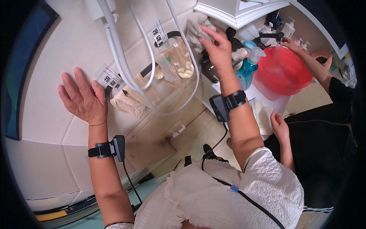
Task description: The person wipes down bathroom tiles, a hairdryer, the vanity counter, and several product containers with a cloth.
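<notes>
My left hand lies with spread fingers against the pale tiled wall, holding nothing. A crumpled grey cloth is against the wall at the top, gripped by my right hand. Between my hands, several small beige socks or cloth pieces hang on a dark bar with clear tags that bear writing. Loops of white hose hang in front of them. Each of my wrists wears a black strapped device.
A co-worker's hand is at a black faucet above a red basin on the right. A blue pump bottle stands beside it. White cabinet corner juts out above. A white pipe fitting is low on the wall.
</notes>
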{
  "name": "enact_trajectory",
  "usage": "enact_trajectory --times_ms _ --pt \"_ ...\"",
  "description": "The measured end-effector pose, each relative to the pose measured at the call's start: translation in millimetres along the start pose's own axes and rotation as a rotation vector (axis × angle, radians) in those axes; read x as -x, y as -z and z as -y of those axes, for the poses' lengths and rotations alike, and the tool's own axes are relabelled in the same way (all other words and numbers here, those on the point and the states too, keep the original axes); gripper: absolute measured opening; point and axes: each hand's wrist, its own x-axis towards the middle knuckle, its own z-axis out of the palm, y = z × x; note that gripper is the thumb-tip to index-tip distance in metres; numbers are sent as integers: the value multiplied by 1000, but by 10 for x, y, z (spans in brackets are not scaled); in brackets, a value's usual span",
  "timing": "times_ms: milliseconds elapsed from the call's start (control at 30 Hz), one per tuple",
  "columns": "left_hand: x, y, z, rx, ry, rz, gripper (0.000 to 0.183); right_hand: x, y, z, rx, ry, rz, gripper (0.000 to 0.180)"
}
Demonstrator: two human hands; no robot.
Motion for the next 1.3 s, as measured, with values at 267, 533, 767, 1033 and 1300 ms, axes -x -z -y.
enact_trajectory --times_ms 267,533,767,1033,1300 --pt "-15 8 -2 24 -16 -8 48 71 -99 -70 268 218 149 39" --pt "-4 20 19 -20 -10 -10 48 153 145 145 580 5 335 32" --pt "-1 -6 -44 -24 -9 -1 47 -93 -138 73 283 192 52 39" --pt "-23 0 -32 -3 -22 -19 46 1140 28 -600 199 -202 340 40" --pt "20 7 41 -7 -36 -14 47 88 67 -379 206 -28 -385 33"
